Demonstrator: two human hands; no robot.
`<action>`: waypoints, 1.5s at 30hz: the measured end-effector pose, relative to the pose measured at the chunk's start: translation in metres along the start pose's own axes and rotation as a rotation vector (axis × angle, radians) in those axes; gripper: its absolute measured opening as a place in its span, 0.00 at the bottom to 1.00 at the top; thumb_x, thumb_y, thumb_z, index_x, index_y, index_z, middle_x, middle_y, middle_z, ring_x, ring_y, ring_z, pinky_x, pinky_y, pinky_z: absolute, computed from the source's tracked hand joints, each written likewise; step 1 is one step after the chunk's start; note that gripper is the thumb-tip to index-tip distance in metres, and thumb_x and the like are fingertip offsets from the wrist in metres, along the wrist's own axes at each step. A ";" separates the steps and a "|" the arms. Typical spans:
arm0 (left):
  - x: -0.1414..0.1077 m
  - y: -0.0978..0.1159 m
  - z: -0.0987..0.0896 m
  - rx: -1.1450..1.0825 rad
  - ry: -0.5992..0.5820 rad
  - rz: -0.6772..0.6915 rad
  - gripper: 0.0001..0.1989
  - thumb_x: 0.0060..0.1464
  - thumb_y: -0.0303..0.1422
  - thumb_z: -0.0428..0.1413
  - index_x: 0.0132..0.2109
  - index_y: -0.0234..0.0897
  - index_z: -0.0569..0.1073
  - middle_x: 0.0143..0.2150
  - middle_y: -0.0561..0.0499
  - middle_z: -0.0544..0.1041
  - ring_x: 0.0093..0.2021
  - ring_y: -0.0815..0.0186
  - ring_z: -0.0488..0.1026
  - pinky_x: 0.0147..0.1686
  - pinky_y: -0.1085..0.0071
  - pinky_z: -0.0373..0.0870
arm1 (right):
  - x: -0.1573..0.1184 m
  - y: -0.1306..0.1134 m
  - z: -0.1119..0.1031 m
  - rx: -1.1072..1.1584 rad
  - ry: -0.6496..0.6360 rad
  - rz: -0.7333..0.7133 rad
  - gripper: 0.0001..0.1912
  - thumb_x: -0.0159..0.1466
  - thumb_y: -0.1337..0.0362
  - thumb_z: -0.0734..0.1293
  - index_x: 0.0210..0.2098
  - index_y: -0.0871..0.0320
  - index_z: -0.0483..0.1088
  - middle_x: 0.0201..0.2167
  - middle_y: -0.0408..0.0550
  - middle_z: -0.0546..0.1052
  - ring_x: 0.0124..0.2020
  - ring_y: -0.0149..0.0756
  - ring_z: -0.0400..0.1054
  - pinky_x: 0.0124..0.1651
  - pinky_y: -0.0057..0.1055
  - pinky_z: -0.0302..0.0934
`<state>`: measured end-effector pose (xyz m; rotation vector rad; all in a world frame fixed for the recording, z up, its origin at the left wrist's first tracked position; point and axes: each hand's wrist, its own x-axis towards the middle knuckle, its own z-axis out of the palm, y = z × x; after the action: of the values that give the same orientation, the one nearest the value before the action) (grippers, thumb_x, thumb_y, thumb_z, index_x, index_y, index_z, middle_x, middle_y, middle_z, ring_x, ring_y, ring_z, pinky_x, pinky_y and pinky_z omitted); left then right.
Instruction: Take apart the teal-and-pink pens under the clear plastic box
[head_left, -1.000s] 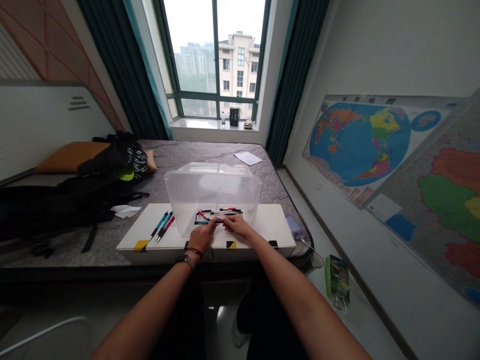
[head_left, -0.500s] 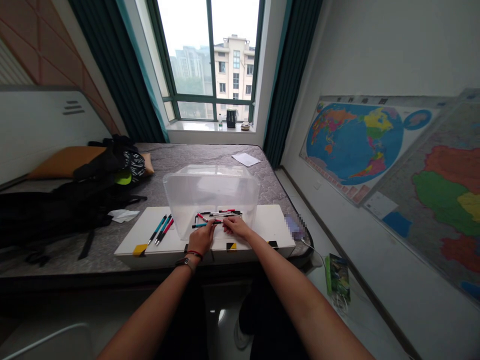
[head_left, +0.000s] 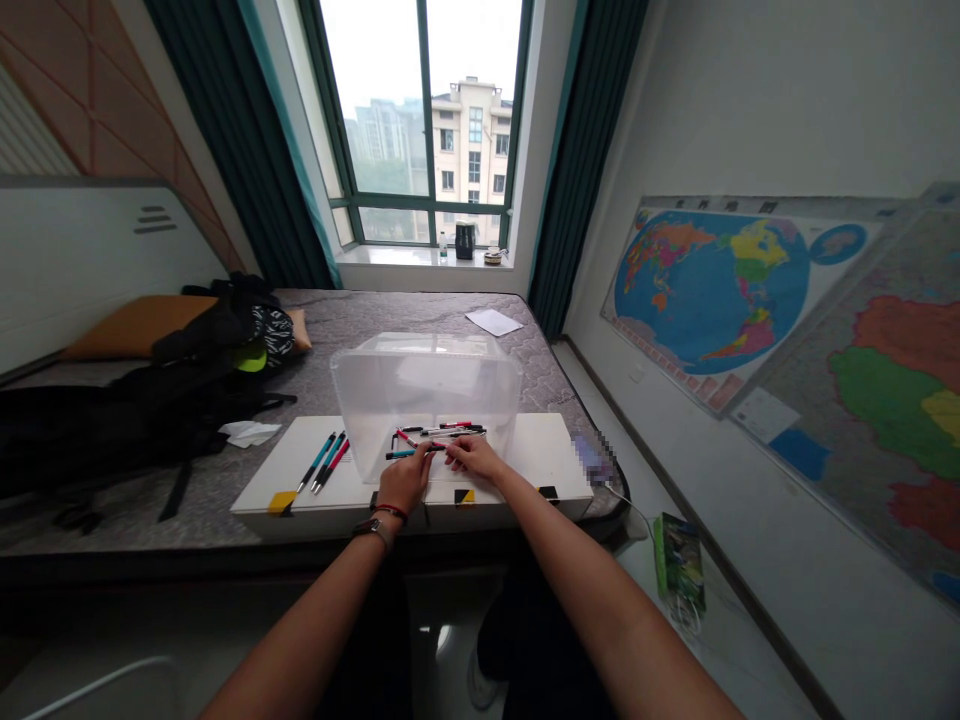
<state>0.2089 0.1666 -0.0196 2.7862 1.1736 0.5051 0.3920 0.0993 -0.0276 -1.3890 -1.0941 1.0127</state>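
Note:
Both hands meet in front of a translucent plastic box (head_left: 420, 385), pinching a dark pen (head_left: 437, 448) between them. My left hand (head_left: 403, 482) has its fingers closed at the pen's left side. My right hand (head_left: 475, 458) is closed around its right end, and the fingers hide most of it. Just past the fingers lie several loose pens, among them a red one (head_left: 456, 425) and a teal one (head_left: 400, 454). Further left, several teal and red pens (head_left: 327, 462) lie side by side on a white carton (head_left: 277, 462).
The cartons rest on a grey mattress (head_left: 375, 308). A black bag (head_left: 112, 430) and clothes lie at the left, with a crumpled tissue (head_left: 250, 432) nearby. A white paper sheet (head_left: 493, 322) lies behind the box. A green package (head_left: 679, 562) and cable are at the lower right.
The view has shifted very slightly. Both hands stay together at the pen, with hardly any movement of the fingers; the loose pens look the same.

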 end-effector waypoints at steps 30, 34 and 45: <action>-0.001 -0.003 -0.002 -0.113 0.019 -0.002 0.24 0.69 0.43 0.37 0.58 0.37 0.69 0.35 0.42 0.80 0.37 0.57 0.78 0.35 0.67 0.67 | 0.072 -0.037 0.004 -0.269 0.311 0.014 0.10 0.62 0.61 0.67 0.40 0.57 0.78 0.38 0.49 0.81 0.34 0.36 0.79 0.36 0.28 0.70; -0.001 -0.002 -0.006 -0.144 -0.001 -0.027 0.24 0.69 0.44 0.37 0.59 0.37 0.69 0.36 0.41 0.80 0.38 0.57 0.78 0.37 0.66 0.68 | 0.046 -0.025 0.000 -0.279 0.422 -0.038 0.13 0.62 0.57 0.64 0.40 0.56 0.77 0.39 0.50 0.81 0.33 0.37 0.77 0.36 0.31 0.69; 0.000 -0.005 0.002 -0.101 -0.003 0.006 0.26 0.69 0.45 0.35 0.61 0.40 0.67 0.36 0.42 0.80 0.37 0.57 0.78 0.36 0.67 0.68 | 0.000 -0.008 0.006 -0.140 0.194 0.018 0.29 0.64 0.39 0.58 0.33 0.58 0.73 0.25 0.48 0.76 0.20 0.32 0.63 0.22 0.28 0.55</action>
<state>0.2061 0.1697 -0.0226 2.7055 1.1071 0.5449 0.3854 0.1010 -0.0203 -1.5768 -1.0246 0.8074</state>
